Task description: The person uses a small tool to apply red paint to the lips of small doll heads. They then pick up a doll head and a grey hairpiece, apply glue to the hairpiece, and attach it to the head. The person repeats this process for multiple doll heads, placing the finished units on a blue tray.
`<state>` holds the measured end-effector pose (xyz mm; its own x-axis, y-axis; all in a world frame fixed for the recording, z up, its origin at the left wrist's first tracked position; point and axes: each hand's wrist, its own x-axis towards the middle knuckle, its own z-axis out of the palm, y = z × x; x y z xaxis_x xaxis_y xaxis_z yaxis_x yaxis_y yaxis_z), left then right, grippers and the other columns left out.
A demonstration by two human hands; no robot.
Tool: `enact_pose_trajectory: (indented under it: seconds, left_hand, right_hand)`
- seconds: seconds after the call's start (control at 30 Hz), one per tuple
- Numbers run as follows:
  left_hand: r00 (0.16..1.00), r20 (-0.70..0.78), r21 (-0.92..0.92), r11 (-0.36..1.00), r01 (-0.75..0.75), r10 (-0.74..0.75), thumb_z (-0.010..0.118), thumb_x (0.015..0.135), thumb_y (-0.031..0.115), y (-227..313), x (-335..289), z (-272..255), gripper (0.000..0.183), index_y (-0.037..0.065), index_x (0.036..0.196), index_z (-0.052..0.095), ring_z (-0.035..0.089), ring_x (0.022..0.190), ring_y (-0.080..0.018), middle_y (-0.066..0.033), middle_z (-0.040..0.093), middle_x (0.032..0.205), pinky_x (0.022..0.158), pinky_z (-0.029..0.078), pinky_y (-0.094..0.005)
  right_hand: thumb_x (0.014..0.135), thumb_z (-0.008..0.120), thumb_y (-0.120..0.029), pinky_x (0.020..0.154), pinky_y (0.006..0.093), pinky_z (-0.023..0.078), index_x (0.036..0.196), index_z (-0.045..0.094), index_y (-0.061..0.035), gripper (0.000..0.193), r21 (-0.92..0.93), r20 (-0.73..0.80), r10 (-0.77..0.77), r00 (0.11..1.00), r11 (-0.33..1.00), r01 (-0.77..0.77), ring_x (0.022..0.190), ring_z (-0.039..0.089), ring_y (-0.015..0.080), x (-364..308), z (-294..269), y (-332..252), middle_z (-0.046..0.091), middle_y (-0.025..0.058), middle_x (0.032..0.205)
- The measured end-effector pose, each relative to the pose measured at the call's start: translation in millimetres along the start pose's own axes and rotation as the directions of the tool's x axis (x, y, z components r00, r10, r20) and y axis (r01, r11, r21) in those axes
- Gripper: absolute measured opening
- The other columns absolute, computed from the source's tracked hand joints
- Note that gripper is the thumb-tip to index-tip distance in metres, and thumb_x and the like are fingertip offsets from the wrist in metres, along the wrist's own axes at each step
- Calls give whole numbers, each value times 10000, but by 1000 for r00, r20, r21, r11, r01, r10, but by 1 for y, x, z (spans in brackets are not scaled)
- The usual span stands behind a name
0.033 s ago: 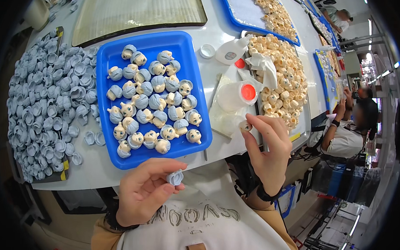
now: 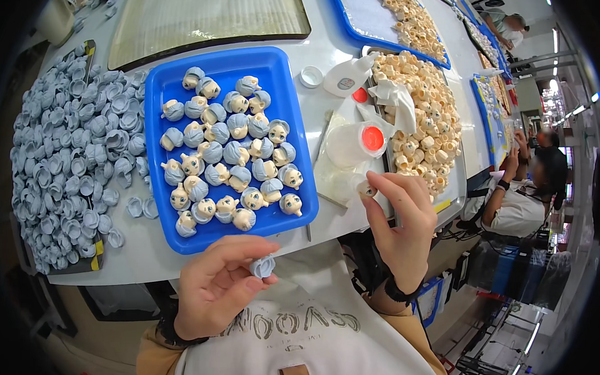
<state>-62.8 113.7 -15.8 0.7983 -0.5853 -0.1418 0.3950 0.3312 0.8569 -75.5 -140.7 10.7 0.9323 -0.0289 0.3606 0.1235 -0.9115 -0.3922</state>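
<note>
My left hand (image 2: 218,287) holds a blue-grey doll hair piece (image 2: 263,266) between thumb and fingers, its hollow side partly showing, just off the table's front edge. A small cream doll face (image 2: 366,188) is pinched between the thumb and index finger of my right hand (image 2: 404,224), beside a translucent tub (image 2: 344,144) with a red-orange round opening. Between and beyond my hands lies a blue tray (image 2: 273,61) with several doll heads (image 2: 236,152), cream faces joined to blue-grey hair.
Loose blue-grey hair pieces (image 2: 76,153) are heaped at the left. Cream face parts (image 2: 424,126) fill a tray at the right, with a crumpled white tissue (image 2: 395,101) on it. A white squeeze bottle (image 2: 343,76) and a small round lid (image 2: 311,76) stand behind the tub. Co-workers (image 2: 518,195) sit farther right.
</note>
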Motion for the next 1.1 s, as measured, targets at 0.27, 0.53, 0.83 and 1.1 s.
enact_pose_trajectory:
  seconds: [0.27,0.53,0.83,1.1]
  left_hand:
    - [999,29,36,999,-15,14,571,826,-55,-5,0,-3,326,-71,1149,534,575,986,-190,-156,505,1146,840,510,-301]
    - [997,-38,-53,996,-71,69,588,828,-44,-6,3,2,332,-75,1152,521,579,964,-188,-153,499,1145,833,504,-305]
    - [993,-108,-89,995,-50,40,606,819,-47,-3,3,9,367,-66,1167,492,579,1016,-179,-157,569,1117,873,485,-313]
    - [996,-35,-98,991,-87,84,604,826,-59,-5,7,9,342,-77,1152,503,589,1007,-184,-159,580,1115,886,483,-319]
  right_hand:
    - [682,687,20,700,352,422,977,646,-43,304,23,7,-43,999,999,43,793,551,250,2,3,2,618,69,885]
    - [659,694,5,711,351,398,951,643,-58,303,-27,12,-45,999,999,45,799,550,241,-2,-2,3,616,53,881]
    - [621,690,71,739,350,437,947,639,-37,348,141,-147,-8,989,990,29,813,582,261,-15,4,8,644,90,909]
    - [601,721,63,675,305,462,979,657,-13,390,625,-146,-286,947,715,312,782,611,226,-11,12,-38,666,110,970]
